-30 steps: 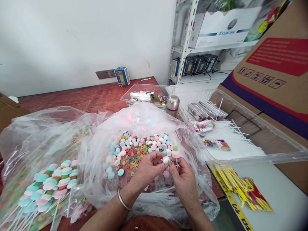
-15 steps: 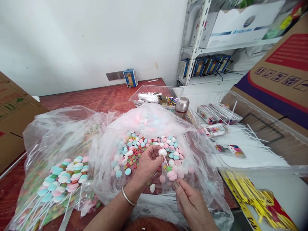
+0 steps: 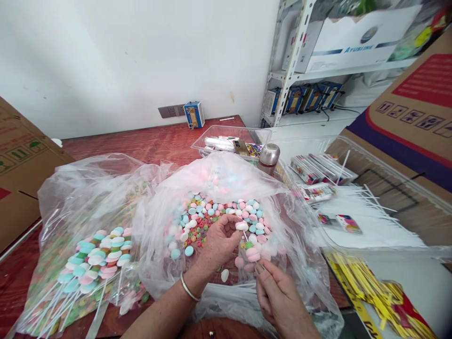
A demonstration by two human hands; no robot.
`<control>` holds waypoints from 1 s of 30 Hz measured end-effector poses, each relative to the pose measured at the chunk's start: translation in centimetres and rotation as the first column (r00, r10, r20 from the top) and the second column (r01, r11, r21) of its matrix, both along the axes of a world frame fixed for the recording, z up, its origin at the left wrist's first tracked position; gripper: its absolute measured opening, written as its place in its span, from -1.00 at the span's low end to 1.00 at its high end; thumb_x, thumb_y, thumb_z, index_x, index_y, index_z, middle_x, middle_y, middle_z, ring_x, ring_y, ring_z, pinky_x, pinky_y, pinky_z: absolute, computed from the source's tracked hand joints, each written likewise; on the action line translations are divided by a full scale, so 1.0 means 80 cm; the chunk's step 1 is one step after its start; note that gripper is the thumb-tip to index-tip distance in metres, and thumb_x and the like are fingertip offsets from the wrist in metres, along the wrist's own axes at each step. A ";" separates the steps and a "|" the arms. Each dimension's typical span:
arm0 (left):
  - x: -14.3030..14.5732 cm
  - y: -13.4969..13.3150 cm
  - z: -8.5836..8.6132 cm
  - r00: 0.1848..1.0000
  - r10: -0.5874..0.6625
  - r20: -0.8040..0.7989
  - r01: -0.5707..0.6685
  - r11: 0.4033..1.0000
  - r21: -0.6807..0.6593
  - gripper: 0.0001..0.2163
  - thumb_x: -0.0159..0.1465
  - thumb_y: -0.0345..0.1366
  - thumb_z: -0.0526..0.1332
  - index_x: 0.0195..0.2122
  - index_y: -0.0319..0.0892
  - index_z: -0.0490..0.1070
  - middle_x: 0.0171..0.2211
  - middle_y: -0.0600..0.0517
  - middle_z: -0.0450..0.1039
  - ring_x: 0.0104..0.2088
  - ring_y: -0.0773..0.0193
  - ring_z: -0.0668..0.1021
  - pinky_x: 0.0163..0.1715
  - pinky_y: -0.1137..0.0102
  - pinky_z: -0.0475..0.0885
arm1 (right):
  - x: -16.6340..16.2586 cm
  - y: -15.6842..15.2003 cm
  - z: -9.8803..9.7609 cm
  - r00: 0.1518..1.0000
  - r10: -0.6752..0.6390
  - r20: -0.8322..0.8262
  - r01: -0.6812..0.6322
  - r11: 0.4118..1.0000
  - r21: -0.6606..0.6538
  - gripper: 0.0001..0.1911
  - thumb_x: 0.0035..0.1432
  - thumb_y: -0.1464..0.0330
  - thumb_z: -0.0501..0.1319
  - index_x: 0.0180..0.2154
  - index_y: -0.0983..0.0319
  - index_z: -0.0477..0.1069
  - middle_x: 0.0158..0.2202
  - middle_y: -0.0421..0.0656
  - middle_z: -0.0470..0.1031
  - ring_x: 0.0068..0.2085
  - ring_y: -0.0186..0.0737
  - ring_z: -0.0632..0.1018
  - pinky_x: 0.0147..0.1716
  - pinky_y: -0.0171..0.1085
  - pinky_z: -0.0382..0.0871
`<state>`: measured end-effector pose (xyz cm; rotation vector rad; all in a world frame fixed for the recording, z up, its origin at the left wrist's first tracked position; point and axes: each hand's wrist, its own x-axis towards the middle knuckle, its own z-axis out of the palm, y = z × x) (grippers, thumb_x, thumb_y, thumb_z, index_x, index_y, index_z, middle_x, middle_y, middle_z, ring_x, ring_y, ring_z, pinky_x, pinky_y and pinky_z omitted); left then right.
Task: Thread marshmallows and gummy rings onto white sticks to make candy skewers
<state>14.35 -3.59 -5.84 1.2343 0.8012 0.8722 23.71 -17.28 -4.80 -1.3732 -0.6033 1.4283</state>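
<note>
My left hand (image 3: 223,236) pinches a white marshmallow (image 3: 242,226) at the upper end of a thin white stick. Below it on the stick sit a green and yellow gummy ring (image 3: 247,245) and a pink marshmallow (image 3: 253,254). Under the pink piece, my right hand (image 3: 280,294) grips the stick's lower part between thumb and fingers. Both hands are over an opened clear plastic bag (image 3: 151,254), where loose pink, blue and white marshmallows (image 3: 252,216) lie around small coloured gummy rings (image 3: 198,230). A single white marshmallow (image 3: 225,275) lies nearer me.
Finished-looking marshmallow skewers (image 3: 97,259) lie on another plastic bag at left. A metal flask (image 3: 269,157) stands behind the candy beside a clear tray (image 3: 201,141). White sticks (image 3: 374,212) and yellow twist ties (image 3: 356,282) lie at right. Cardboard boxes (image 3: 21,160) flank the table.
The white marshmallow has come slightly lower on the stick, closer to the gummy ring. Both hands keep their grip, and the view has shifted a little.
</note>
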 end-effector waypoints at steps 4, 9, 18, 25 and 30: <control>0.001 -0.002 0.002 1.000 -0.012 0.011 0.012 1.000 0.006 -0.84 0.12 -0.45 0.27 -0.24 -0.20 0.44 -0.31 0.01 0.54 -0.26 0.32 0.56 -0.24 0.45 0.44 | -0.004 0.003 0.002 0.999 -0.018 0.029 0.018 1.000 -0.005 -0.53 0.20 -0.06 0.11 -0.24 0.24 0.32 -0.75 -0.48 0.05 -0.72 -0.50 -0.06 -0.76 -0.44 -0.14; 0.001 -0.006 0.006 0.999 0.003 -0.034 -0.002 1.000 0.023 -0.86 0.13 -0.44 0.25 -0.25 -0.20 0.45 -0.30 0.00 0.55 -0.28 0.31 0.56 -0.24 0.45 0.45 | -0.007 0.009 -0.001 0.998 -0.041 0.057 0.041 0.999 0.008 -0.54 0.21 -0.04 0.10 -0.22 0.24 0.34 -0.75 -0.47 0.04 -0.72 -0.49 -0.04 -0.76 -0.45 -0.13; -0.004 -0.029 -0.002 0.997 -0.014 -0.077 0.025 0.990 0.141 -0.83 0.15 -0.47 0.22 -0.23 -0.19 0.50 -0.29 -0.01 0.49 -0.30 0.30 0.54 -0.30 0.43 0.46 | -0.003 0.015 -0.032 0.982 -0.044 0.185 0.033 0.998 0.058 -0.56 0.24 -0.04 0.04 -0.31 0.21 0.32 -0.70 -0.44 0.03 -0.69 -0.45 0.01 -0.72 -0.41 -0.07; -0.053 -0.043 -0.012 0.968 -0.012 -0.252 0.127 0.887 0.445 -0.69 0.31 -0.44 0.12 0.02 -0.07 0.48 -0.10 -0.06 0.53 -0.07 0.20 0.54 -0.01 0.29 0.42 | 0.018 0.010 -0.043 0.834 -0.036 0.551 -0.004 0.997 0.071 -0.65 0.23 0.09 0.10 -0.36 0.22 0.45 -0.60 -0.31 0.21 -0.54 -0.34 0.24 -0.55 -0.38 0.12; -0.104 0.000 -0.024 0.804 0.381 -0.457 -0.021 0.785 0.619 -0.78 0.31 -0.45 0.10 -0.13 -0.12 0.51 -0.19 -0.04 0.52 -0.13 0.18 0.52 -0.08 0.27 0.40 | 0.031 0.003 -0.040 0.734 0.012 0.679 -0.039 0.999 0.024 -0.62 0.25 0.11 0.04 -0.45 0.21 0.41 -0.53 -0.22 0.39 -0.46 -0.23 0.40 -0.45 -0.33 0.21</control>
